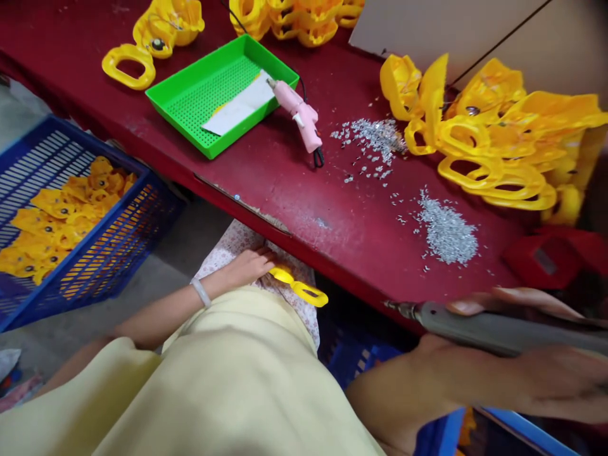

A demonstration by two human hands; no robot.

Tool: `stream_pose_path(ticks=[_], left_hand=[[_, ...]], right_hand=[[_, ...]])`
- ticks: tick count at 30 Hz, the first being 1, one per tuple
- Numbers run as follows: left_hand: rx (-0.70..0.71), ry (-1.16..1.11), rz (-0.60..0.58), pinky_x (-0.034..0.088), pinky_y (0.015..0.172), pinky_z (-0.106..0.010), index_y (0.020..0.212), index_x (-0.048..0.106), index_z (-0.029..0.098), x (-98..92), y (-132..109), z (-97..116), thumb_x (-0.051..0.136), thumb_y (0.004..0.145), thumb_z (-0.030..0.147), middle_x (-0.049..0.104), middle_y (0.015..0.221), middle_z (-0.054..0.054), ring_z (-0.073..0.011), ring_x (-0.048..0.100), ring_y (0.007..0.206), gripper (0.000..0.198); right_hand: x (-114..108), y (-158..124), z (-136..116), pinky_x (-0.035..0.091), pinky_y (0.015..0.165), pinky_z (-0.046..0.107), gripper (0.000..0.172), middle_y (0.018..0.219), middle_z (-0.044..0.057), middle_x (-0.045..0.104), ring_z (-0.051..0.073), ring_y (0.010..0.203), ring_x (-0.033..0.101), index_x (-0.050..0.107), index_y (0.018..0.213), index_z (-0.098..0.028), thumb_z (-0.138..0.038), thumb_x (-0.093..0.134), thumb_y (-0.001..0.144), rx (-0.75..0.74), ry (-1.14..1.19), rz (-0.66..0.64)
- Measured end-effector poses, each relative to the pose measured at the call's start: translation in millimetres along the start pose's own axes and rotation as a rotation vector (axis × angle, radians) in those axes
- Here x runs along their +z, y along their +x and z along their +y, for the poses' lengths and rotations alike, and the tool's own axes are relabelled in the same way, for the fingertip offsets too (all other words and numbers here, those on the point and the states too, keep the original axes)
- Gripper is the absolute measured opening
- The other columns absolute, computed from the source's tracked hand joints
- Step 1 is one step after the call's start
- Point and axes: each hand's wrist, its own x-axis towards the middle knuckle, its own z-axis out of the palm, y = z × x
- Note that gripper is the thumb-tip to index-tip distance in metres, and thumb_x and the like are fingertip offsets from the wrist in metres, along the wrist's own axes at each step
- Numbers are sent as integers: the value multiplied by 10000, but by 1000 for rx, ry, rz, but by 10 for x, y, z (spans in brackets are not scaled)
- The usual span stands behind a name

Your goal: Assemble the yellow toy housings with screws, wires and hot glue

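My left hand rests over my lap and grips a yellow plastic loop-shaped piece, whose far end sticks out past my fingers. My right hand is wrapped around a grey pen-shaped rotary tool, and its metal tip points left, just past the dark red table's front edge. The tip touches nothing that I can see. The right hand's fingers are slightly blurred, and the tool's rear end runs out of view.
Several silver studs lie in two loose piles on the table. A pink glue gun leans on a green tray. Yellow plastic pieces are heaped at right. A blue basket of yellow pieces stands on the floor at left.
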Motion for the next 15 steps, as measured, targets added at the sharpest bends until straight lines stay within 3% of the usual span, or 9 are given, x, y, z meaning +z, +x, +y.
stream_pose_path(ticks=[2, 4, 6, 9, 12, 15], left_hand=[[46, 34, -40, 441, 585, -344, 838, 633, 292, -194, -4, 69, 361, 935, 248, 668, 764, -18, -197, 596, 663, 292], [76, 52, -41, 479, 673, -366, 893, 641, 279, -486, -13, 166, 353, 937, 216, 695, 836, -37, -206, 622, 761, 298], [75, 66, -4, 485, 792, -406, 897, 640, 279, -878, -10, 240, 400, 935, 241, 709, 891, -39, -218, 627, 847, 246], [55, 152, 101, 386, 956, -508, 865, 645, 284, -1539, 108, 245, 470, 894, 237, 711, 881, -17, -249, 612, 951, 183], [30, 206, 168, 252, 1062, -569, 778, 660, 271, -2027, 456, 162, 550, 823, 275, 692, 877, -25, -286, 573, 1064, 119], [-36, 100, 171, 206, 1125, -534, 643, 624, 231, -2151, 978, 83, 648, 783, 279, 661, 807, -26, -258, 557, 1083, 149]], right_hand=[[-78, -15, 23, 246, 321, 269, 301, 649, -21, 589, 107, 414, 423, 569, 998, -209, -401, 541, 768, -75, 107, 71], [-161, -27, 24, 253, 321, 268, 303, 671, -8, 627, 101, 393, 429, 591, 1022, -183, -373, 532, 793, -60, 133, 43], [-237, -37, 11, 259, 321, 268, 345, 667, 0, 632, 104, 383, 431, 602, 1036, -161, -391, 537, 786, -50, 146, 36], [-326, -60, -16, 297, 324, 254, 395, 672, 10, 629, 110, 403, 462, 598, 1039, -138, -399, 566, 744, -7, 172, 30], [-395, -94, -51, 345, 339, 252, 422, 690, 3, 637, 113, 405, 481, 588, 1050, -141, -381, 584, 703, 60, 178, 18], [-445, -110, -83, 339, 334, 265, 432, 689, -5, 653, 124, 376, 470, 600, 1063, -146, -323, 567, 670, 94, 186, 11]])
